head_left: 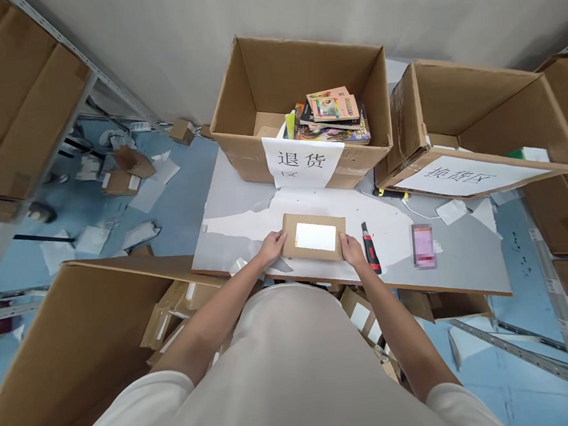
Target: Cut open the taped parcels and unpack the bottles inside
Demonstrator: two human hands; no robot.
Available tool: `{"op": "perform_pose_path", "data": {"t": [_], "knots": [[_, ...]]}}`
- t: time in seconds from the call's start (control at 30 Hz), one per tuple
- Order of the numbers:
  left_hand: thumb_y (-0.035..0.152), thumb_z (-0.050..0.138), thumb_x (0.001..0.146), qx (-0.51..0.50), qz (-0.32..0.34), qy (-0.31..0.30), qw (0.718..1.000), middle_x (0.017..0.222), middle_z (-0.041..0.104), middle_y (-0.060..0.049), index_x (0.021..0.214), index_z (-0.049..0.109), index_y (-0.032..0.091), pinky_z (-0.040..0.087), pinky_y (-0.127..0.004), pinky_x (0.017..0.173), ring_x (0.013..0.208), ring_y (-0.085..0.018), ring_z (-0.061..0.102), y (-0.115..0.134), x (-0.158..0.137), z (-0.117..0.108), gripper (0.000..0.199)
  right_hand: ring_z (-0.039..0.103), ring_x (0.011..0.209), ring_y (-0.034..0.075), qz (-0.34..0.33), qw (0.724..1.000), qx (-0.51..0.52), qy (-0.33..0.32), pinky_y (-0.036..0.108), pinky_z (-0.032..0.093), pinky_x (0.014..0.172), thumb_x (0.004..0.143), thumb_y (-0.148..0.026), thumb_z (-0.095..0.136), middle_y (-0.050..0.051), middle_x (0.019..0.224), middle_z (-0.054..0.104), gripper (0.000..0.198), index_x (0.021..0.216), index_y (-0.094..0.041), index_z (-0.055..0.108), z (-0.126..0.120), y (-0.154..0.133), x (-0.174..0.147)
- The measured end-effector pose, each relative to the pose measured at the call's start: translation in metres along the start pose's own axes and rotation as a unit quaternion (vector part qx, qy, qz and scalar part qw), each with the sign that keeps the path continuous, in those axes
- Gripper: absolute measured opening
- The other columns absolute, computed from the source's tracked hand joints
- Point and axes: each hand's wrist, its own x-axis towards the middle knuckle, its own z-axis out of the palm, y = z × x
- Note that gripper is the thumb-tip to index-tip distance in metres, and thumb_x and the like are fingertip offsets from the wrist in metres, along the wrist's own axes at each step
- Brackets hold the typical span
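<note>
A flat brown cardboard package (290,240) with a white label (315,237) is held level at the front of the table. My left hand (273,247) grips its left edge, and my right hand (353,250) grips the right edge. Just right of my right hand lies a red and black utility knife (371,249), its blade end pointing away from me. A pixelated pink item (423,247) rests farther right on the tabletop (466,252).
Behind the package stands a large open carton (235,151) with several books (333,115) inside. Another open carton (405,133) stands to its right, a yellow-black cutter (389,193) before it. A big box (78,331) of packages is at my left; scraps litter the floor (186,200).
</note>
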Motion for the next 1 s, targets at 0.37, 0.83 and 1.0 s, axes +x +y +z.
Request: {"op": "perform_pose_path", "data": {"t": [0.37,0.83,1.0], "knots": [[0.034,0.068,0.065,-0.1,0.053,-0.107,0.988,0.128,0.059,-0.008,0.125,0.057,0.016,0.04,-0.045,0.104,0.118,-0.027,0.056,-0.031,-0.038,-0.007,0.064,0.056,0.115,0.022,-0.012,0.982,0.162,-0.093,0.043,0.042,0.1,0.071,-0.028,0.061,0.01,0.131,0.056,0.067,0.135,-0.022,0.044,0.003,0.045,-0.042],[0.045,0.045,0.086,0.029,0.047,0.036,0.998,0.097,0.069,-0.009,0.1,0.07,0.015,0.047,-0.034,0.086,0.09,-0.022,0.063,0.03,-0.019,-0.02,0.041,0.056,0.084,0.024,-0.059,0.995,-0.067,0.032,0.038,0.044,0.082,0.091,-0.059,0.026,0.011,0.086,0.062,0.055,0.086,-0.019,0.063,-0.017,-0.016,-0.021],[0.046,0.046,0.086,0.009,0.028,0.026,0.999,0.096,0.07,-0.007,0.099,0.071,0.017,0.047,-0.034,0.088,0.092,-0.022,0.063,0.021,-0.009,-0.016,0.041,0.058,0.094,0.025,-0.037,0.999,-0.024,0.031,0.039,0.043,0.089,0.088,-0.063,0.029,0.013,0.098,0.065,0.06,0.095,-0.018,0.067,-0.012,-0.009,-0.011]]}}
